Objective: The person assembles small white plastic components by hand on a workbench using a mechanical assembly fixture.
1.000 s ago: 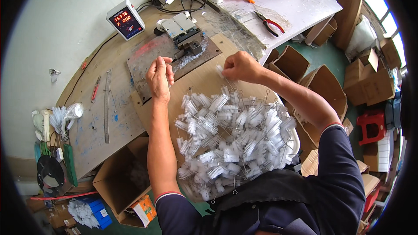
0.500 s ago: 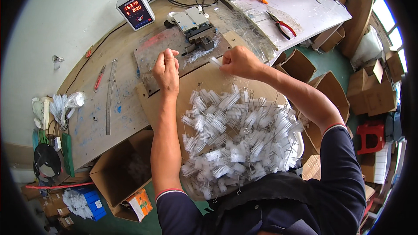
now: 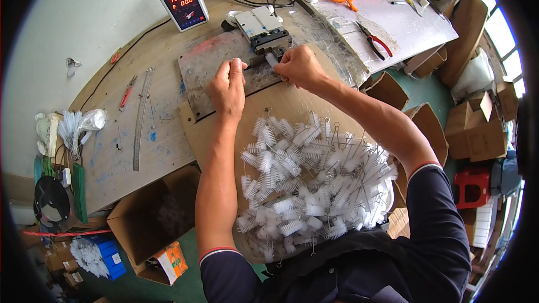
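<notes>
head view | left hand (image 3: 229, 84) fingers pinched shut on a thin wire brush (image 3: 271, 59), hard to make out | right hand (image 3: 297, 66) pinching its other end, just beside the small metal clamp fixture (image 3: 264, 29) on the grey plate (image 3: 209, 67) | pile of white bristle brushes (image 3: 311, 179) below forearms | digital counter (image 3: 184, 3) upper left | red-handled pliers (image 3: 375, 40) on the table, well apart

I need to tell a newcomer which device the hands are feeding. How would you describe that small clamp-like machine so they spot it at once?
Start at the wooden bench and find the grey metal plate lying on it. At the plate's far edge sits a small block-shaped fixture, pale metal on top with a dark front, just beyond the left hand and right hand. Unlike the upright meter with red digits nearby, it lies low and shows no display.
</notes>
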`<state>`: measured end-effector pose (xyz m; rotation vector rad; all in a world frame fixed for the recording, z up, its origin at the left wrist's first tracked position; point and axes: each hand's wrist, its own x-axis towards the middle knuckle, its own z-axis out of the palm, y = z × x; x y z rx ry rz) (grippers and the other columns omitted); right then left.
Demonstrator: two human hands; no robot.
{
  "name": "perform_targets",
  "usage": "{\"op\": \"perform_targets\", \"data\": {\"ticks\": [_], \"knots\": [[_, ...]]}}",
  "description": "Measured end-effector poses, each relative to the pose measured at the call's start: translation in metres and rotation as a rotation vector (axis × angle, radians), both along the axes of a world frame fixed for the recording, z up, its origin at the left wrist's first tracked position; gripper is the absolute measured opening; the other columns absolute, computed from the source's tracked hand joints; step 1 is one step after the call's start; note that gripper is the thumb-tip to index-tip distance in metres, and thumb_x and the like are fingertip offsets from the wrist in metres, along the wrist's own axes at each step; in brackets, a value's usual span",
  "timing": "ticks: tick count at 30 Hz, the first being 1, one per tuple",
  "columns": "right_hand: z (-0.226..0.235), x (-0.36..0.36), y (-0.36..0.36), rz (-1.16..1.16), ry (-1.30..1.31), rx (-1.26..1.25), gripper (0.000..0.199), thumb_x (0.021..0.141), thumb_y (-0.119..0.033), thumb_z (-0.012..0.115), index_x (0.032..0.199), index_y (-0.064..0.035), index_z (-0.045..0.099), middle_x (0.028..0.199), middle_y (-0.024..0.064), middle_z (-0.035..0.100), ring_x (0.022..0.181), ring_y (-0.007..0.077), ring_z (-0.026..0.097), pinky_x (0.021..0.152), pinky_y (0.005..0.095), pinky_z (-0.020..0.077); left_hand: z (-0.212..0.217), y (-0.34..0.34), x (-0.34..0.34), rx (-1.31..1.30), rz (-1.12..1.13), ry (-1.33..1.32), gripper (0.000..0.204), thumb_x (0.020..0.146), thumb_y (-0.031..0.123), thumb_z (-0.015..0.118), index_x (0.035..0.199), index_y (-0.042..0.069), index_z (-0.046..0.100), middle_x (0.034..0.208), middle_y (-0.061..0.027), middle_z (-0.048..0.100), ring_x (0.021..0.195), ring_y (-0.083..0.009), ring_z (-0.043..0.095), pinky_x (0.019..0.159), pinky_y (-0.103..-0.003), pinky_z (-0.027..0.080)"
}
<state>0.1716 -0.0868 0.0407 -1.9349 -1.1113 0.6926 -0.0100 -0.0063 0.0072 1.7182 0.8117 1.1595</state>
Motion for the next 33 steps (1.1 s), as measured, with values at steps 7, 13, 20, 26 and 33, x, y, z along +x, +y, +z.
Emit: {"op": "perform_targets", "data": {"ticks": [7, 13, 20, 26, 33], "knots": [[-0.005, -0.002, 0.004, -0.081, 0.063, 0.004, 0.018, 0.078, -0.013, 0.071, 0.065, 0.0000, 0.069, 0.057, 0.0084, 0.066, 0.047, 0.0141, 0.063, 0.045, 0.0309, 0.0519, 0.002, -0.003, 0.001, 0.054, 0.036, 0.028, 0.036, 0.107, 0.033, 0.054, 0.094, 0.003, 0.070, 0.065, 0.0041, 0.052, 0.058, -0.0040, 0.043, 0.053, -0.024, 0.035], [-0.005, -0.003, 0.006, -0.087, 0.101, 0.024, 0.019, 0.079, -0.014, 0.073, 0.067, 0.0002, 0.069, 0.058, 0.0083, 0.067, 0.047, 0.0134, 0.063, 0.044, 0.0312, 0.0516, -0.006, 0.004, 0.003, 0.234, 0.165, 0.070, 0.032, 0.103, 0.031, 0.061, 0.095, 0.001, 0.069, 0.071, -0.0007, 0.058, 0.066, -0.0105, 0.052, 0.063, -0.029, 0.044], [-0.006, 0.007, 0.003, -0.028, 0.139, 0.006, 0.022, 0.083, -0.016, 0.075, 0.070, -0.0003, 0.069, 0.062, 0.0069, 0.068, 0.046, 0.0100, 0.059, 0.038, 0.0273, 0.0463, -0.006, 0.000, 0.013, 0.447, 0.220, 0.272, 0.021, 0.095, 0.025, 0.070, 0.094, 0.005, 0.067, 0.090, -0.0093, 0.067, 0.082, -0.0295, 0.066, 0.074, -0.040, 0.051], [0.015, 0.026, -0.022, 0.242, 0.261, -0.051, 0.021, 0.085, -0.019, 0.074, 0.074, -0.0021, 0.069, 0.065, 0.0053, 0.069, 0.053, 0.0089, 0.062, 0.044, 0.0254, 0.0493, -0.008, 0.003, 0.016, 0.425, 0.182, 0.380, 0.016, 0.091, 0.021, 0.072, 0.096, 0.008, 0.065, 0.091, -0.0089, 0.069, 0.084, -0.0310, 0.067, 0.076, -0.041, 0.051], [0.036, 0.037, -0.092, 0.481, -0.138, -0.220, 0.033, 0.085, -0.029, 0.076, 0.069, -0.0007, 0.068, 0.062, 0.0061, 0.068, 0.054, 0.0119, 0.063, 0.052, 0.0293, 0.0499, -0.010, 0.011, 0.022, 0.396, 0.157, 0.378, 0.016, 0.091, 0.018, 0.072, 0.102, 0.008, 0.066, 0.089, -0.0090, 0.072, 0.080, -0.0266, 0.069, 0.073, -0.039, 0.053]]}}
